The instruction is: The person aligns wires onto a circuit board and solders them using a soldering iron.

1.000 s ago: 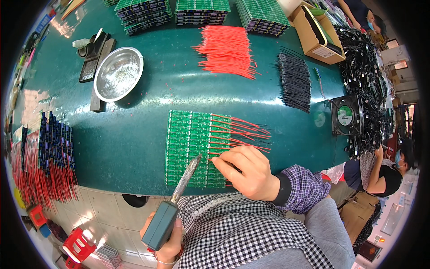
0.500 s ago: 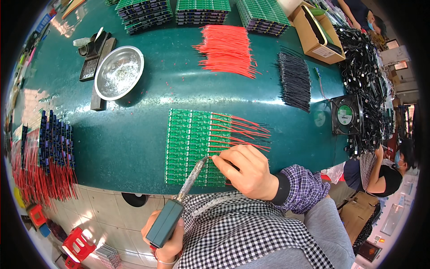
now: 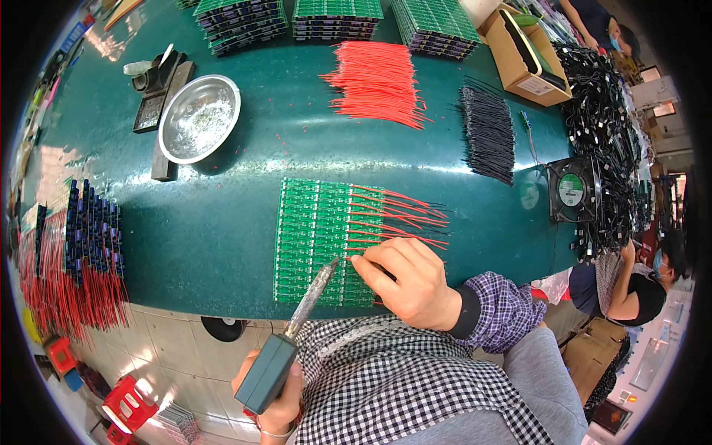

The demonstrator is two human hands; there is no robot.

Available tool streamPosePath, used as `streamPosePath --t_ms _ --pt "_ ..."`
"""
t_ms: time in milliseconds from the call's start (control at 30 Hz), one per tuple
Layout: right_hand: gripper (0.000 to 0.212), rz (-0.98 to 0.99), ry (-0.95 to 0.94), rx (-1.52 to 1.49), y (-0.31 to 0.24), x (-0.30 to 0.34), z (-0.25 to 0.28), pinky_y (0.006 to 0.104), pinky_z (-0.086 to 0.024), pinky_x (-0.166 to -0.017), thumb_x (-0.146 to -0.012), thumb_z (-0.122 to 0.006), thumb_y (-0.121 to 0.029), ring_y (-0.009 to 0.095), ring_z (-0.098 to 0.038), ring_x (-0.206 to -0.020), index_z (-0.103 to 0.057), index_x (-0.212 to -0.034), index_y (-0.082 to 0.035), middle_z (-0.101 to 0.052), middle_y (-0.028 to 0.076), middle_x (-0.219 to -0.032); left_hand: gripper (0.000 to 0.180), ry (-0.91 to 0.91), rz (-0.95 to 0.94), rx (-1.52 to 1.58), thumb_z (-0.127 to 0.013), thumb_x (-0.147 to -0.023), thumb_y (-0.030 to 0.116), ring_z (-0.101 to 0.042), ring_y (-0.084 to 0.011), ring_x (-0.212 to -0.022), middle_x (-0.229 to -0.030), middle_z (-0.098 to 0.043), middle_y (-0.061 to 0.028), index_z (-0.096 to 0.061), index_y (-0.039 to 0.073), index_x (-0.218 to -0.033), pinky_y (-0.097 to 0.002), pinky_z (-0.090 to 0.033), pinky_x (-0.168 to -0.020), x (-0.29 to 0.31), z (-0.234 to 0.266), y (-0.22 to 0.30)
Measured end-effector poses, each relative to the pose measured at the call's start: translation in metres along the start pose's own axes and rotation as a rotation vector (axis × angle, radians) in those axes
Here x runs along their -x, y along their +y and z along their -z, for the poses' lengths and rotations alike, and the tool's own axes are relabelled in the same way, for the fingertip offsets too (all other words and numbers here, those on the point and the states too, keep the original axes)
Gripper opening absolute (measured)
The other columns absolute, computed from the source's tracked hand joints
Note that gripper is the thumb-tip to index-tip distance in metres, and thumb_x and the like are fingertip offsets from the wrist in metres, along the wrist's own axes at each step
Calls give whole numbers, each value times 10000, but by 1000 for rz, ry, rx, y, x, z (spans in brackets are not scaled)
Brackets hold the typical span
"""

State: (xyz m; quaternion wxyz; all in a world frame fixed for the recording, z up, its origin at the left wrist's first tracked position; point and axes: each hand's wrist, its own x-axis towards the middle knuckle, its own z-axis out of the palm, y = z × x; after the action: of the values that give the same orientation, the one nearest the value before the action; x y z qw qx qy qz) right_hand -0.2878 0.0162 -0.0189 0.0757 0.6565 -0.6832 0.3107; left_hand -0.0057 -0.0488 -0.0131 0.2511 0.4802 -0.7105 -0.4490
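A green panel of small circuit boards (image 3: pixel 297 237) lies on the table in front of me. Red wires (image 3: pixel 400 216), some with black wires among them, run from its right part out past its right edge. My left hand (image 3: pixel 288 400) is closed round the dark green handle of a soldering iron (image 3: pixel 268 374). Its tip points up and right and meets the panel, just left of my right fingertips. My right hand (image 3: pixel 411 285) pinches a red wire at the panel, its thumb and forefinger together; the hand covers the panel's lower right part.
Beyond the panel lie bundles of red wires (image 3: pixel 378 81) and black wires (image 3: pixel 487 133). A metal bowl (image 3: pixel 172 144) stands at the far left, stacked boards (image 3: pixel 337 18) at the back. Wired boards (image 3: pixel 93 237) sit left. On the right are a fan (image 3: pixel 571 189) and black cables (image 3: pixel 608 148).
The soldering iron has shifted slightly left, its tip still at the panel. My right hand keeps its pinch in nearly the same place.
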Motion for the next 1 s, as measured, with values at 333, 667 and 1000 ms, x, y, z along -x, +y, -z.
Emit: streamPosePath --t_ms 333,667,1000 --pt "318 42 39 -51 -2 4 0 346 -510 -699 -746 -724 -85 226 -644 -833 -687 -1048 9 -666 78 -938 189 39 47 55 -784 -702 1 -603 -251 -609 -771 -651 -120 -716 -32 -875 -346 -458 -543 5 -1 -2" --pt "312 3 38 -54 -5 5 -5 346 -493 -637 -679 -734 -51 226 -642 -763 -744 -987 -1 -663 70 -877 215 -21 -28 -27 -784 -672 -26 -681 -301 -673 -825 -690 -144 -722 -38 -878 -364 -527 -594 5 4 -2" --pt "298 2 19 -30 -7 5 -4 333 -473 -619 -682 -740 -48 209 -633 -749 -744 -977 -4 -659 65 -874 192 -41 -51 -27 -773 -676 -32 -667 -294 -645 -817 -692 -141 -715 -37 -858 -365 -525 -595 4 2 -2"
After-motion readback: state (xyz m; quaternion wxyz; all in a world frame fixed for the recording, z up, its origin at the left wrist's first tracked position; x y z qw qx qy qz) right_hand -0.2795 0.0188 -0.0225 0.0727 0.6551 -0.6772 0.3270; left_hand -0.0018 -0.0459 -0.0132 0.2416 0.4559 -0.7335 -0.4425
